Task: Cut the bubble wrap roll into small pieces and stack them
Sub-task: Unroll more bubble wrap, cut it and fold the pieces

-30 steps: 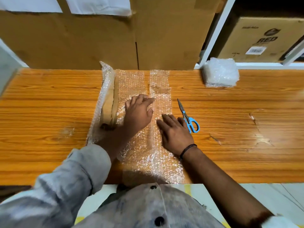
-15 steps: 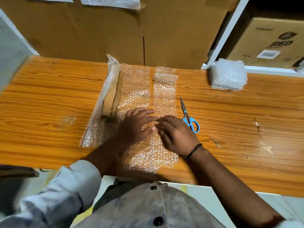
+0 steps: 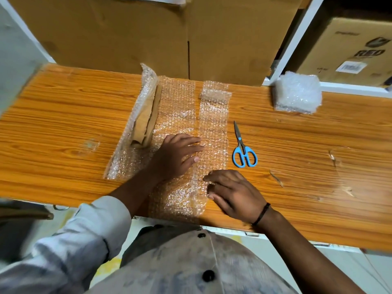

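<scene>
A sheet of clear bubble wrap (image 3: 178, 98) lies unrolled on the wooden table (image 3: 63, 115), its last turns still around a flattened brown cardboard core (image 3: 146, 122) at the left. A narrower strip of wrap (image 3: 214, 124) lies along its right side, its far end folded over. My left hand (image 3: 178, 158) presses flat on the sheet, fingers spread. My right hand (image 3: 233, 192) rests on the strip's near end with fingers curled on it; whether it pinches the strip is unclear. Blue-handled scissors (image 3: 242, 149) lie closed on the table right of the strip. A stack of cut bubble wrap pieces (image 3: 297, 93) sits at the back right.
Large cardboard boxes (image 3: 148, 35) stand against the table's back edge. A white shelf frame (image 3: 297, 39) holds another printed box (image 3: 356, 52) at the right. The table's near edge runs just below my hands.
My right hand has slid toward me along the strip to its near end. My left hand stays pressing the sheet. The camera has shifted a little.
</scene>
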The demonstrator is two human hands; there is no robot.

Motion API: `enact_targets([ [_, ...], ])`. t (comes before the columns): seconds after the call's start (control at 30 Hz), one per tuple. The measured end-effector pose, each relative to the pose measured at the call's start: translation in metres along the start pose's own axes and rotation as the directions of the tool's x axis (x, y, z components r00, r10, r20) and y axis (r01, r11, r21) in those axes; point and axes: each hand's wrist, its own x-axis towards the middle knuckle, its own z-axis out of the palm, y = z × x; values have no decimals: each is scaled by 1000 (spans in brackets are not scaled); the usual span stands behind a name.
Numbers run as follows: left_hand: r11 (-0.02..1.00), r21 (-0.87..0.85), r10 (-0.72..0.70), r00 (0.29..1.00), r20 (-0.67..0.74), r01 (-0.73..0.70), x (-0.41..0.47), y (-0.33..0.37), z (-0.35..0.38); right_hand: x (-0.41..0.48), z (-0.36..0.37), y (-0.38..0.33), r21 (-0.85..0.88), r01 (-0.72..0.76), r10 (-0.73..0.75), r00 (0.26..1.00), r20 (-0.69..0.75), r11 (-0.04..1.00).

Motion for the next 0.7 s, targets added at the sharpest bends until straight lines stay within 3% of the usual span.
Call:
enact_targets([
  [0.2,994,-93,49,997,-61,-55,-4,5,-2,31,-12,10,178,-286,307,946,-103,942],
  [0.33,973,-225,-67,997,-47,55,-8,11,-5,61,-18,28,196,-432,456,885,-98,880],
  [0.47,971,-206,-138,989,-54,124,-12,15,-1,85,-21,47,217,-577,601,796,-67,788],
  [0.57,939,-213,-296,950,-100,271,-6,18,3,104,-21,62,259,-646,679,731,-59,718],
  [0.7,898,-226,-407,907,-107,377,6,21,0,112,-20,66,321,-637,711,663,-234,701],
])
